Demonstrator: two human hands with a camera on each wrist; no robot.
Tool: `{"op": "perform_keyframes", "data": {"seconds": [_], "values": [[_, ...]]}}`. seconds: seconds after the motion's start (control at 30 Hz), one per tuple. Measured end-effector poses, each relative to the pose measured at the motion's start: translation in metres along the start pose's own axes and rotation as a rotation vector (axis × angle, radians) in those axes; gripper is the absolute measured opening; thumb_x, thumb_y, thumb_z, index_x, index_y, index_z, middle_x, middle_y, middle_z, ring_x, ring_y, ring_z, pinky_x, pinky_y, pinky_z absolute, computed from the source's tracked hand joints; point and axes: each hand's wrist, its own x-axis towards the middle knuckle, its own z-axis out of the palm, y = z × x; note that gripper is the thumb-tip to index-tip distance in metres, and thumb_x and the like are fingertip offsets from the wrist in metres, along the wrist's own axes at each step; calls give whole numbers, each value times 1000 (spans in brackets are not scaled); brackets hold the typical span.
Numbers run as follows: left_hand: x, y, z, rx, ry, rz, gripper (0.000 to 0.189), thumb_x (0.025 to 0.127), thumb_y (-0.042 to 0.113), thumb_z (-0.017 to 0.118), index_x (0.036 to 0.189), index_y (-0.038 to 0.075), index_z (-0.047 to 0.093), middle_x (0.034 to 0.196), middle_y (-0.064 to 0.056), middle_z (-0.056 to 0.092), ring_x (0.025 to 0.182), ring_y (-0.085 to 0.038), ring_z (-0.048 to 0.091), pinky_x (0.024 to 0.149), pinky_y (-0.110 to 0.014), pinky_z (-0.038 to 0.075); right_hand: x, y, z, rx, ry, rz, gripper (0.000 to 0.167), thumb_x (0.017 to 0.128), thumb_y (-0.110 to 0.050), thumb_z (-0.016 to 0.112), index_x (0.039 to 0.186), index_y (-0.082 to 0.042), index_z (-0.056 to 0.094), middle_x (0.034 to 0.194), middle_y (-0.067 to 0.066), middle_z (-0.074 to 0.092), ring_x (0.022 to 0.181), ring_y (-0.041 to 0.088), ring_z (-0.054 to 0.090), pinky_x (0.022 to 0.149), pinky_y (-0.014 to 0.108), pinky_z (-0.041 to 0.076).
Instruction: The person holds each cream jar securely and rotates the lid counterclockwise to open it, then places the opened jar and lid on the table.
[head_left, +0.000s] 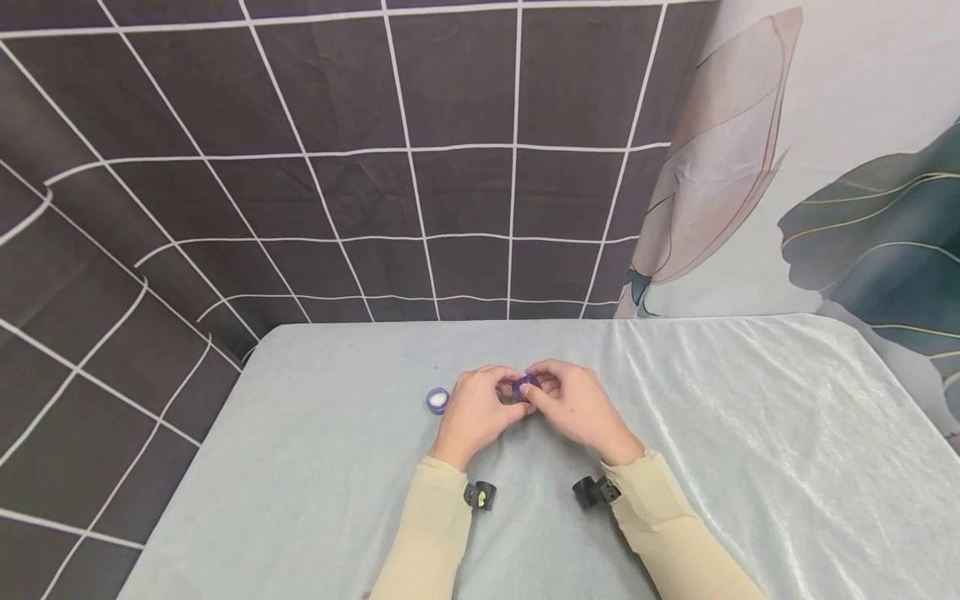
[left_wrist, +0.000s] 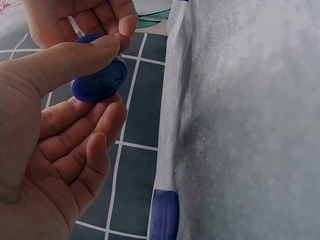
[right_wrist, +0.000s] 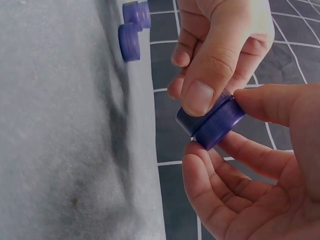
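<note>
Both hands meet over the cloth-covered table, holding a small round purple container (head_left: 525, 383) between them. In the left wrist view, the thumb of my left hand (head_left: 474, 410) presses on the flat purple disc side, which bears faint raised lettering. My right hand (head_left: 579, 408) pinches the opposite, ring-like side; the right wrist view shows its thumb (right_wrist: 265, 102) and fingertips at the rim of the purple ring part (right_wrist: 220, 124). A thin seam runs between the two parts. To the left of my left hand lies another round purple piece (head_left: 438, 400) with a white centre.
A pale grey velvety cloth (head_left: 315, 500) covers the table. In the right wrist view, purple round pieces (right_wrist: 129, 42) sit close together near the table's edge. Behind stands a dark wall covering with white grid lines (head_left: 465, 192), beside a leaf-patterned curtain (head_left: 750, 167).
</note>
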Motion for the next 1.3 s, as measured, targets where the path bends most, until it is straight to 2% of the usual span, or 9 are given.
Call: {"op": "perform_keyframes", "data": {"seconds": [0.83,1.3], "values": [[0,0,-1,-10,-7,-6,37,75,30,88,103,10,77,91,1,75,82,-12,68,80,-30,53,-1,-3,-2,38,-23,5,28,90,-15,72,113,1,70,87,3,73,75,9,69,67,25,56],[0,-2,-2,-2,-7,2,37,74,30,89,103,10,77,91,1,75,82,-11,68,80,-30,53,-1,1,-3,5,-29,-71,25,92,-15,71,113,-2,70,91,2,72,77,8,69,73,29,55]]}}
